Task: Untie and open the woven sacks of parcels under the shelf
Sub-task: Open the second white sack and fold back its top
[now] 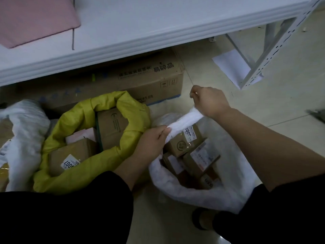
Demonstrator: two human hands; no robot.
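A white woven sack (184,192) stands open on the floor at centre right, with several cardboard parcels (182,143) inside. My left hand (151,140) and my right hand (209,101) both grip the far rolled rim of this sack and hold a stretch of it taut between them. To its left a yellow woven sack (80,111) stands open with its rim rolled down, holding several cardboard boxes (112,125). A third white sack (26,124) is at the far left, partly cut off.
A white metal shelf (133,30) spans the top, with a pink flat parcel (33,18) on it. Under it lies a large cardboard box (149,76). The shelf's perforated leg (274,55) stands at the right, with white paper (230,66) on the tiled floor.
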